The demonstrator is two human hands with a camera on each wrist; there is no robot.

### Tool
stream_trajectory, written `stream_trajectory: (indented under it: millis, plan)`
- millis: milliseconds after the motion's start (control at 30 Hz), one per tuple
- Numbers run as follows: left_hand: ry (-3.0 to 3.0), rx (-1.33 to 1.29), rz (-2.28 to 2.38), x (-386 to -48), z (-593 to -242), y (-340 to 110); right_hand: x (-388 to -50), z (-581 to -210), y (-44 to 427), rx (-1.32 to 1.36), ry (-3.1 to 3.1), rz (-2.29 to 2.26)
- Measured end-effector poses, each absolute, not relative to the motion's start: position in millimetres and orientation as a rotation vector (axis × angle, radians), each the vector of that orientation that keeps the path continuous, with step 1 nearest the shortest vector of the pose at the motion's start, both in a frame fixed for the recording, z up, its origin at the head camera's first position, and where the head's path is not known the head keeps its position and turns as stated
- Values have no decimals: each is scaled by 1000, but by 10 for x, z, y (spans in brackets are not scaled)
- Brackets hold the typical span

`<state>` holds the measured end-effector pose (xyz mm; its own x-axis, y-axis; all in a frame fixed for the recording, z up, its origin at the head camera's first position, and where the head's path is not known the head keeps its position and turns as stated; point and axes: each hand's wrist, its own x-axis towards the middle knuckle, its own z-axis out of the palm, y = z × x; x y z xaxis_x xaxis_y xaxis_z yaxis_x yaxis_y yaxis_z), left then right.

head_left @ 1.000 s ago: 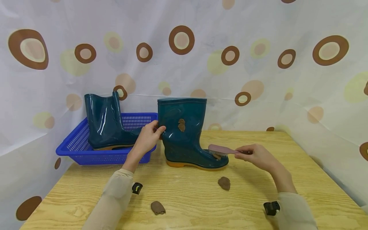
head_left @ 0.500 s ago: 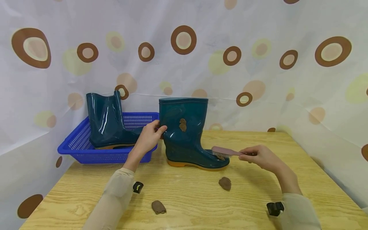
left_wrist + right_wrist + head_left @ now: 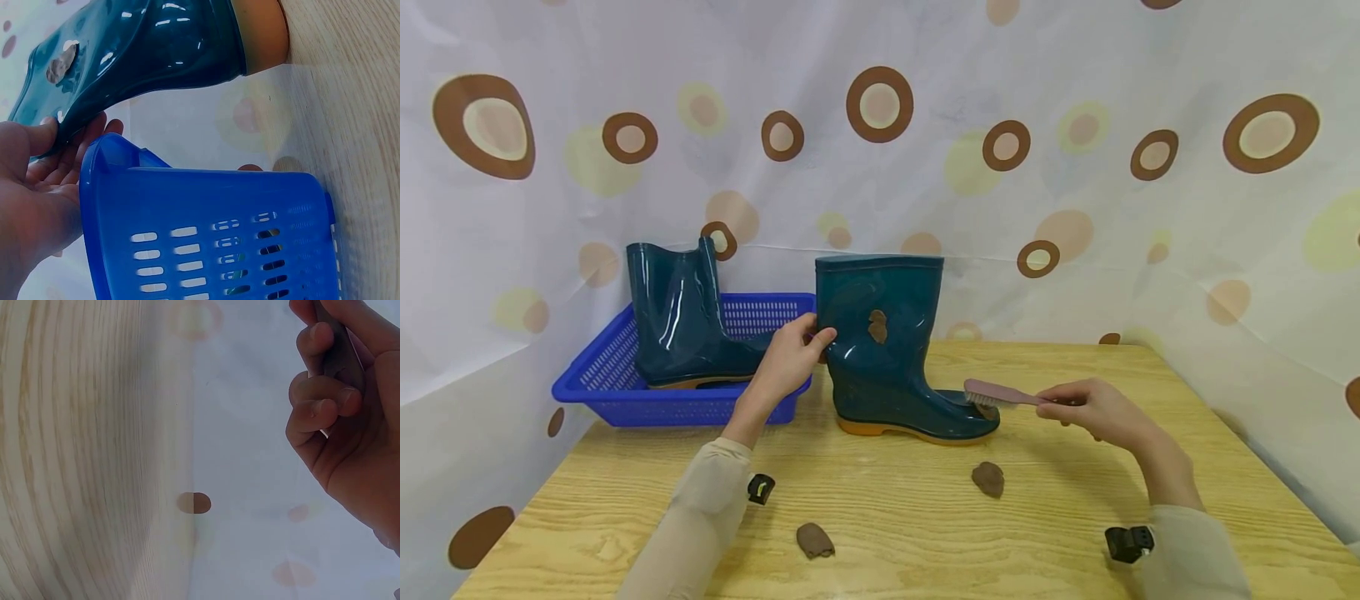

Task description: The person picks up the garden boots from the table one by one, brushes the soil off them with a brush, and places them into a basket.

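Note:
A dark teal rubber boot (image 3: 880,375) stands upright on the table, its toe to the right. My left hand (image 3: 788,358) pinches the back of its shaft, thumb on the near side, as the left wrist view also shows. In my right hand (image 3: 1101,414) is the handle of a pinkish brush (image 3: 1000,392), its fingers curled round it in the right wrist view. The bristles face down over the boot's toe, at a brown mud-like patch (image 3: 987,412) partly hidden by the brush. Another brown patch (image 3: 877,327) clings to the shaft.
A blue plastic basket (image 3: 677,412) stands at the left, just beside my left hand, with a second teal boot (image 3: 673,321) in it. Two flat brown lumps, a nearer one (image 3: 815,541) and a farther one (image 3: 988,479), lie on the wooden table (image 3: 910,533). A patterned sheet hangs behind.
My right hand has drawn the brush a little to the right along the boot's toe, uncovering more of the instep. The left hand keeps its hold, and the boot stays in place.

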<state>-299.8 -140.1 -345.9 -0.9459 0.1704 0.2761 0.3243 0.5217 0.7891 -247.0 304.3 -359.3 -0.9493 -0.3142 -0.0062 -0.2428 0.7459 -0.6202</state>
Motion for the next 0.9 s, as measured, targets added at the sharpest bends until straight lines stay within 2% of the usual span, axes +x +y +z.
stream_trajectory:
  millis: [900]
  plan:
    - [-2594,-439,-1406,-3009,-3456,-1411,-2404,-3547,3393,-347,2912,-983]
